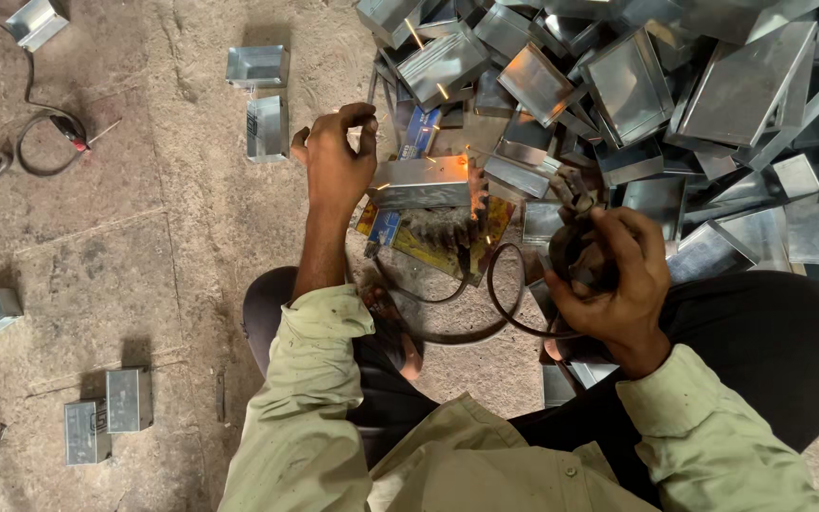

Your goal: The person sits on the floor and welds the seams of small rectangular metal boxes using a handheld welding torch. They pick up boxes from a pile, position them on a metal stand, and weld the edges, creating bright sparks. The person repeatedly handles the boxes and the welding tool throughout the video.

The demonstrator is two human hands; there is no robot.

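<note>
My left hand (336, 156) grips the left end of a shiny metal box (424, 180), steadying it on a worn yellow block (447, 237) on the floor. Sparks fly at the box's right edge, where a thin welding rod meets it. My right hand (613, 280) is closed on a dark welding holder (575, 194) that carries the rod, with a black cable (500, 303) looping from it toward my lap. I sit on the ground in a pale green shirt and dark trousers.
A big heap of several shiny metal boxes (637, 85) fills the upper right. Finished boxes (258, 66) lie scattered on the concrete floor, some at lower left (106, 412). Another cable with a red clamp (68, 133) lies at upper left.
</note>
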